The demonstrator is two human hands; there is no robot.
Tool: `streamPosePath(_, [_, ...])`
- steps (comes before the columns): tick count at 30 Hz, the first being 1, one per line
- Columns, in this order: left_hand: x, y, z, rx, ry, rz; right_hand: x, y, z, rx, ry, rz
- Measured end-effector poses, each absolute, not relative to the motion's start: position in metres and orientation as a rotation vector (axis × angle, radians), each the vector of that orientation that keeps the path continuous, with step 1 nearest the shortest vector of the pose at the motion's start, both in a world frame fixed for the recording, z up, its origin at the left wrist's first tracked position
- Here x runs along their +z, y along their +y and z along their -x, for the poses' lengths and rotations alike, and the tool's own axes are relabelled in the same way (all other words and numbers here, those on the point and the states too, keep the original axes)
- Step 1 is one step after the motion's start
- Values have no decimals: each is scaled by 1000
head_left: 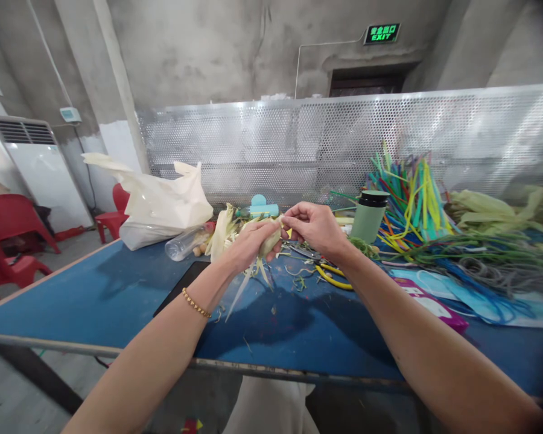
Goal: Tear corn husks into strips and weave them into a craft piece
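Observation:
Over the middle of the table, my left hand (252,242) is closed around a pale bundle of corn husk (268,243), whose thin strips hang below the fingers. My right hand (314,228) pinches at the top end of the same bundle, thumb and forefinger together. Its fingertips meet the husk near my left thumb; any fine strand between them is too small to make out. Yellow-handled pliers (333,278) lie just below my right hand. More loose corn husks (221,232) are heaped behind my left hand.
A white plastic bag (160,202) and a clear bottle (185,243) stand left. A green jar (370,218), colourful strips (416,205), green stems (484,250) and a purple packet (429,304) lie right. A dark flat tablet (181,286) rests on the blue table (90,301). Perforated metal panel (335,138) behind.

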State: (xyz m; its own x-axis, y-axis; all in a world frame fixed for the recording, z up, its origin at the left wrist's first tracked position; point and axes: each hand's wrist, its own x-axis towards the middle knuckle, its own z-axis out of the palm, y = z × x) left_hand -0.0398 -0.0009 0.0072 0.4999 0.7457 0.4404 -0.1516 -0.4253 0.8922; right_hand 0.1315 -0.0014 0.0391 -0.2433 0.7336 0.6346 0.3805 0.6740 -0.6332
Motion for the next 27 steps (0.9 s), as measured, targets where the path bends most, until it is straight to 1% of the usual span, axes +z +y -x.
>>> streamPosePath(3, [9,-2,39,1113,526,-1762,39,-2,-132,436,-1839,890])
streamPosePath(9, [7,-1,40,1126,542,-1752,45,-6,-133,590,-1714,879])
streamPosePath(12, [7,-1,40,1138,538,-1772,46,-9,-131,617,-1768,901])
streamPosePath(20, [10,-6,39,1125,536,-1828,38,-8,-124,588,-1795,796])
streamPosePath(27, [9,-5,41,1042,465,-1806,45,-12,-126,522,-1722,743])
